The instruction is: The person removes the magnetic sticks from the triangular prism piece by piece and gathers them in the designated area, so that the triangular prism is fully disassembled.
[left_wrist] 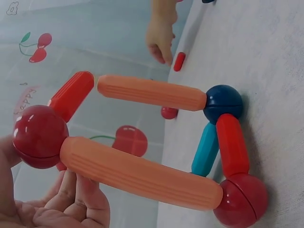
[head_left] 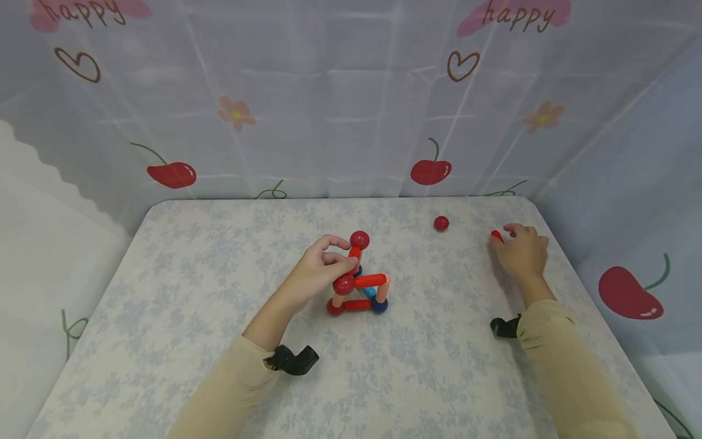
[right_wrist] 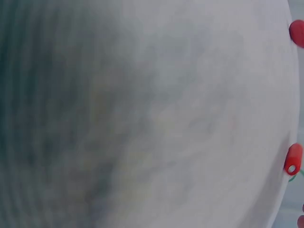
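Evidently, on the table (head_left: 439,366), one ball-and-rod frame (head_left: 370,280) was set.
It was pinched by the left hand (head_left: 316,267); the right hand (head_left: 524,253) was relaxed, empty, beside one loose red rod (left_wrist: 179,61). Five balls (head_left: 359,239) were joined, three red, two blue; one red ball (head_left: 441,224) was seen apart.

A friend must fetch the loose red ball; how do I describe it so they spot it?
On the pale mottled table, look along the far edge, right of the middle. Just in from that edge, left of the right hand, sits a glossy red ball. Unlike the red balls in the stick frame, it has no stick attached.
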`<action>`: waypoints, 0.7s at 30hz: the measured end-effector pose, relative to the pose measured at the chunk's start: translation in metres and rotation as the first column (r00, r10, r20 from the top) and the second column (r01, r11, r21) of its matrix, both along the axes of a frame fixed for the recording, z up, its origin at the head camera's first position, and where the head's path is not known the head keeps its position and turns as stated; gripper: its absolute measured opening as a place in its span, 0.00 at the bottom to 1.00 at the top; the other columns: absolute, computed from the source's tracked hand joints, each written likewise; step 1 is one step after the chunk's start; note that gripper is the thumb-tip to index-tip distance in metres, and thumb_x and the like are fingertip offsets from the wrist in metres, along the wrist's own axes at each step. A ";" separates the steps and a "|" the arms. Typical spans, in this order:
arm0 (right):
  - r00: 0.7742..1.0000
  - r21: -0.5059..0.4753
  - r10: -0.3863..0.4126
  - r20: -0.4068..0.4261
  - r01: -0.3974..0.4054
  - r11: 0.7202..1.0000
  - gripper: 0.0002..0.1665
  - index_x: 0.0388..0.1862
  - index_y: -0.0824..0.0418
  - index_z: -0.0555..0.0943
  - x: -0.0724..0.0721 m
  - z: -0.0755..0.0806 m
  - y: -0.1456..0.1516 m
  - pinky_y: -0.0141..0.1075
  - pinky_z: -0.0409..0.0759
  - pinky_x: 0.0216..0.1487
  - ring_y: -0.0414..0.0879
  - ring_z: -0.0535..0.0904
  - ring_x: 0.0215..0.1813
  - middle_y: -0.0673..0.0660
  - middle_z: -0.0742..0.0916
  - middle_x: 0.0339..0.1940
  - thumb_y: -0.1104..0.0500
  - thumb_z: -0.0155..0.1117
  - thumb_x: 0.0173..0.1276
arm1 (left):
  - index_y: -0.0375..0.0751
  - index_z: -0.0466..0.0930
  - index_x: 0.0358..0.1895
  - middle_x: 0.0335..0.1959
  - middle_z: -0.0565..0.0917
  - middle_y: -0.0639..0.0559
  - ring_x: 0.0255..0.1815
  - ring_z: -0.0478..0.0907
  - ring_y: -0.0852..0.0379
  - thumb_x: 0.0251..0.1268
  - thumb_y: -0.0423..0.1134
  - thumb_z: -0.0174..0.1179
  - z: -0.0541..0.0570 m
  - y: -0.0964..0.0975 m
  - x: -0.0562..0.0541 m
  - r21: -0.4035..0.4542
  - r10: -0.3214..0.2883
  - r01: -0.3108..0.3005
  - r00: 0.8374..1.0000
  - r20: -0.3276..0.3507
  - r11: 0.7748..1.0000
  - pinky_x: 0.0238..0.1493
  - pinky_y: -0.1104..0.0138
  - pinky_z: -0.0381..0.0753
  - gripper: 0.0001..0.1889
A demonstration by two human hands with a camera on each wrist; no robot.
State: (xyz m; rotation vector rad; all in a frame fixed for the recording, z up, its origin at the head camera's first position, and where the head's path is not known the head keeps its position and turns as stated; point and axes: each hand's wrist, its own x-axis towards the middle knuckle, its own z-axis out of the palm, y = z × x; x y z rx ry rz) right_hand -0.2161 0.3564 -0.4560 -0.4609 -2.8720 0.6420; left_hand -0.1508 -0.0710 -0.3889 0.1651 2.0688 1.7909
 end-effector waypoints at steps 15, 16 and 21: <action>0.959 -0.129 0.243 -0.142 -0.262 0.956 0.27 0.64 0.65 0.75 -0.004 0.026 -0.054 0.58 0.70 0.57 0.64 0.67 0.61 0.68 0.79 0.57 0.50 0.61 0.73 | 0.41 0.78 0.54 0.46 0.88 0.41 0.39 0.86 0.55 0.69 0.42 0.62 0.005 0.001 0.003 -0.042 0.064 -0.065 0.998 -0.026 0.997 0.44 0.63 0.85 0.15; 0.953 -0.143 0.266 -0.144 -0.286 0.947 0.27 0.64 0.65 0.75 -0.005 0.027 -0.059 0.58 0.70 0.58 0.64 0.68 0.61 0.68 0.79 0.57 0.51 0.61 0.73 | 0.41 0.78 0.54 0.46 0.88 0.42 0.39 0.86 0.55 0.69 0.42 0.62 0.005 0.001 0.003 -0.045 0.063 -0.064 0.998 -0.025 0.997 0.44 0.64 0.85 0.15; 0.922 -0.243 0.370 -0.113 -0.387 0.890 0.28 0.65 0.61 0.75 -0.005 0.035 -0.078 0.56 0.73 0.59 0.61 0.72 0.60 0.64 0.80 0.58 0.49 0.63 0.72 | 0.40 0.79 0.55 0.48 0.87 0.40 0.39 0.86 0.56 0.70 0.41 0.61 0.004 -0.001 0.000 -0.045 0.041 -0.043 0.999 -0.033 0.998 0.42 0.65 0.84 0.14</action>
